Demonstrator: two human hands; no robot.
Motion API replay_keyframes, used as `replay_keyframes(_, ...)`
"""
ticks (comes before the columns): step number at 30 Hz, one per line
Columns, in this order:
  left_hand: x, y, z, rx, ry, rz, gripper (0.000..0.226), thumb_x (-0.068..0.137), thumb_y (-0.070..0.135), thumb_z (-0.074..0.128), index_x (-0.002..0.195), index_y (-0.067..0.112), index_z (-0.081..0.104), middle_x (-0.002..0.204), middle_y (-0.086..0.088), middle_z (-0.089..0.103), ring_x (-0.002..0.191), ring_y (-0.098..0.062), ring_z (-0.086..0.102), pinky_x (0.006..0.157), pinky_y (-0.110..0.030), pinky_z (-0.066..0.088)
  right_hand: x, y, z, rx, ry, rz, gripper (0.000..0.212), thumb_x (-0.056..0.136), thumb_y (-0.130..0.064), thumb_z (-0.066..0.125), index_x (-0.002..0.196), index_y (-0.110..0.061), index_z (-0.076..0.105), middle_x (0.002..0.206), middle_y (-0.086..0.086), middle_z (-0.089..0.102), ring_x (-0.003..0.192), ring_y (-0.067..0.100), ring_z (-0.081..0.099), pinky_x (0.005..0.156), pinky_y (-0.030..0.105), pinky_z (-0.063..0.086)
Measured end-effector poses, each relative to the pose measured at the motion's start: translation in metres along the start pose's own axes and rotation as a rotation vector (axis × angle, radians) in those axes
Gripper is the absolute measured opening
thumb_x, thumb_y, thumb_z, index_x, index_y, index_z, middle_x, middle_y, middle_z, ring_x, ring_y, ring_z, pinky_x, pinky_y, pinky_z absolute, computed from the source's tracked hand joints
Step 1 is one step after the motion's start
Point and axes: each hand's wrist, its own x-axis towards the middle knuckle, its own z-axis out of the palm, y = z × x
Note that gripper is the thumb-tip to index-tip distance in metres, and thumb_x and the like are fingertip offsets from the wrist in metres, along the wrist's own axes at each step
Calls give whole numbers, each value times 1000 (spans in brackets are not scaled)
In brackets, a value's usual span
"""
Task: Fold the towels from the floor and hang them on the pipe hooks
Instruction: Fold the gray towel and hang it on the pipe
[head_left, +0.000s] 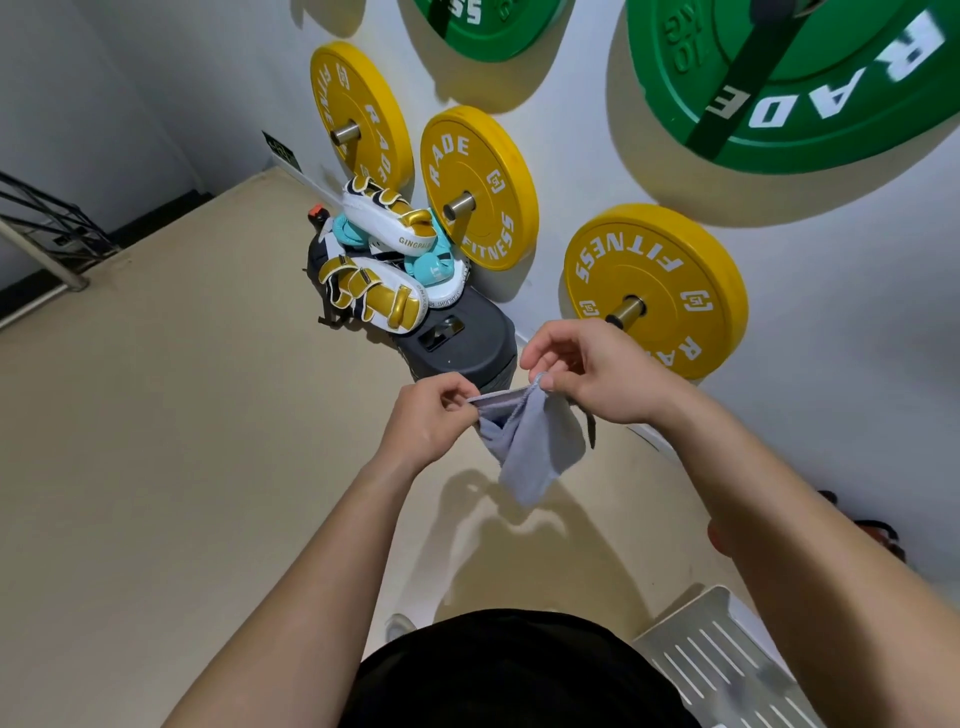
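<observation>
A small grey-lilac towel (540, 447) hangs in the air in front of me above the beige floor. My left hand (431, 415) pinches its upper edge at the left end. My right hand (597, 374) pinches the same edge at the right end, fingers curled over the cloth. The top edge is stretched short between the two hands and the rest droops in a loose fold below them. No pipe hooks are in view.
Yellow weight plates (654, 291) and green weight plates (789, 78) hang on pegs on the white wall at right. A pile of white-gold boxing pads (384, 260) sits on a dark stand (457, 343) by the wall. A white slotted basket (727, 660) stands at lower right.
</observation>
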Motion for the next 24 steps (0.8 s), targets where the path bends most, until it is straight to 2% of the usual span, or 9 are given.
replay_keyframes(2,4,-6,-6,47,12,-12,14,75,16,63,71,29,70,67,5,68,66,-17,61,62,-28,50,-2,0,-1,-16,7,3,26,88,3,63,90,-23,68,81,-3,69,76,8,63,75,27,55)
replay_keyframes(5,7,-16,-14,79,16,-49,19,77,12,64,72,29,71,66,8,66,64,-14,57,60,-26,46,-3,7,-3,-25,62,7,27,88,5,62,88,-22,67,75,-6,63,69,2,58,70,24,52)
replay_keyframes(9,7,-34,-26,152,27,-132,14,75,14,66,70,27,69,67,10,65,63,-15,58,59,-27,47,-3,24,-6,-31,161,35,29,89,5,57,87,-23,64,74,-5,58,69,8,56,71,26,49)
replay_keyframes(13,2,-59,-42,238,10,-254,9,76,19,66,71,26,69,73,6,69,72,-21,63,66,-34,54,-5,37,-11,-60,274,65,23,92,2,56,89,-20,63,77,-6,57,70,10,53,68,21,43)
replay_keyframes(16,-4,-67,-50,234,8,-305,9,77,19,66,71,24,69,70,4,67,65,-21,59,61,-29,48,-5,46,-12,-105,306,94,20,91,0,57,91,-19,62,81,-4,59,71,11,54,67,21,42)
replay_keyframes(20,-6,-66,-54,81,28,-406,10,80,4,61,77,12,67,70,-7,66,56,-25,68,56,-32,55,-3,58,-2,-194,350,151,19,91,0,56,91,-18,60,82,-3,62,71,11,55,59,12,39)
replay_keyframes(22,-6,-65,-55,-66,50,-430,17,82,-7,57,77,6,67,69,-12,64,57,-28,68,68,-39,62,-3,64,4,-192,391,181,19,91,2,52,92,-15,60,81,-2,61,70,10,53,55,8,36)
replay_keyframes(24,-7,-64,-57,-168,72,-422,23,80,-13,56,75,5,69,66,-13,65,60,-27,66,81,-47,61,-2,71,6,-208,387,242,20,92,1,48,96,-14,61,84,-1,62,74,15,53,58,17,38)
